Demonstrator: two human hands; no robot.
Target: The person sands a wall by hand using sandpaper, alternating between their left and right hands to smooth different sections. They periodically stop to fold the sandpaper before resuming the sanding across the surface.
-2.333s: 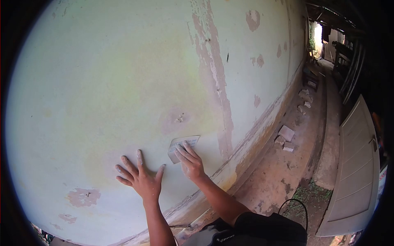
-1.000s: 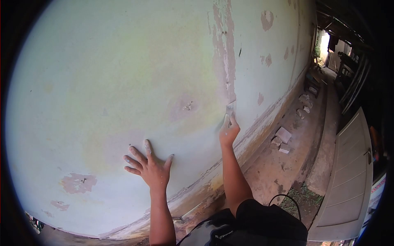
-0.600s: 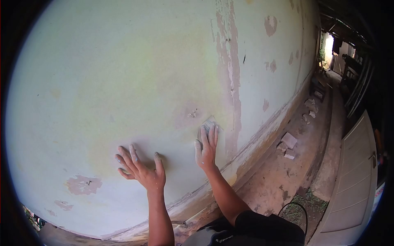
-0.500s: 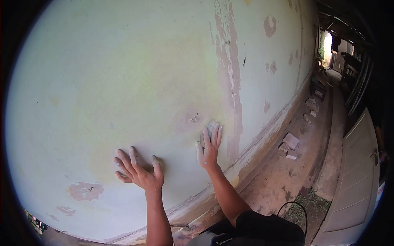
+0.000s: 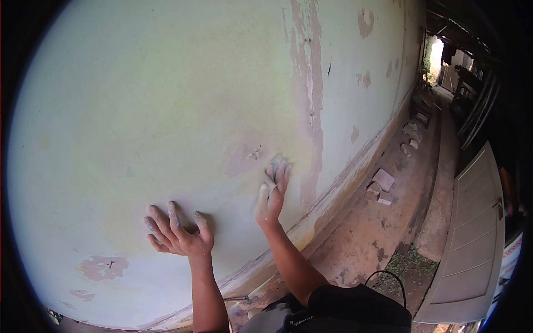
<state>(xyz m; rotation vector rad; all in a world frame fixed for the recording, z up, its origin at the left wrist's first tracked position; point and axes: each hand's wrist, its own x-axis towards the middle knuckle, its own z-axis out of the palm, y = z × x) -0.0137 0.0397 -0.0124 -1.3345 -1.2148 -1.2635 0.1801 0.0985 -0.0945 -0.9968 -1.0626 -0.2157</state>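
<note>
I have one view, looking from the wearer's head, forward and down. It sits near the wall [image 5: 166, 111], which fills the frame's left and centre. The shirt [image 5: 361, 311] is close by at bottom centre; the floor [image 5: 355, 255] recedes toward the upper right. My wide picture darkens at its corners.
</note>
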